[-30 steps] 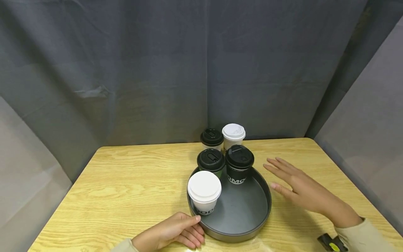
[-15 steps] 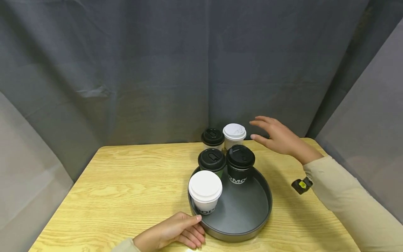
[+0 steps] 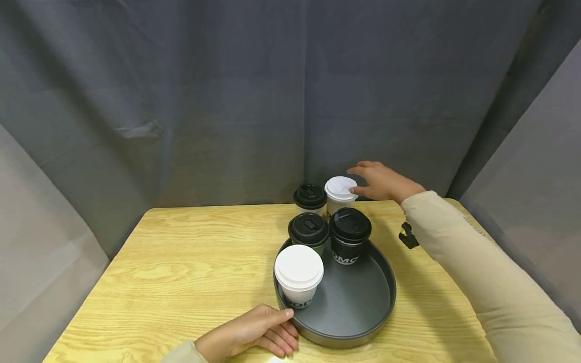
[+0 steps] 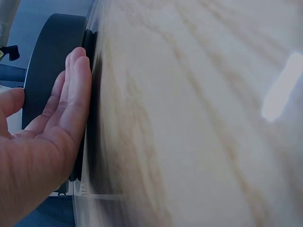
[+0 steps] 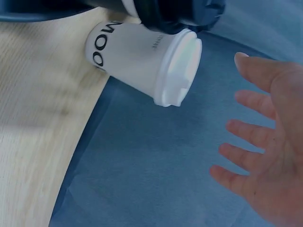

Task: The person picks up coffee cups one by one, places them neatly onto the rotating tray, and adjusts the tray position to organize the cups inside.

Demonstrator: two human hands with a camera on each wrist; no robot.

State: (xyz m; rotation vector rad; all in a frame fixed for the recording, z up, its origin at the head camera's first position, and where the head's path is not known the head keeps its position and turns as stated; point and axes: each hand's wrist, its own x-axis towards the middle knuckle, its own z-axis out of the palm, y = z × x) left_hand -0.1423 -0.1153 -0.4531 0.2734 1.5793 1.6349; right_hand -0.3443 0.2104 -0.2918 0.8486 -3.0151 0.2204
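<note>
My left hand (image 3: 258,330) holds the near-left edge of a round dark-grey pan (image 3: 354,302). Its thumb lies at the rim, and its fingers extend along the outer wall, as the left wrist view shows. At the back, my right hand (image 3: 379,181) reaches over a white-lidded paper cup (image 3: 340,201) with fingers spread. The right wrist view shows a gap between those fingers and the white lid (image 5: 182,71). Inside the pan stand a white cup (image 3: 299,275) at the left, a black cup (image 3: 348,242) and a green cup with a black lid (image 3: 309,232).
A white cup with a black lid (image 3: 310,199) stands behind the pan, left of the white-lidded one. All sit on a wood-grain table (image 3: 204,252). A grey curtain (image 3: 227,126) hangs right behind the table's back edge.
My right hand has moved from beside the pan, up and back, to the white-lidded cup at the rear. My left hand has stayed on the pan's edge, and the cups have not moved.
</note>
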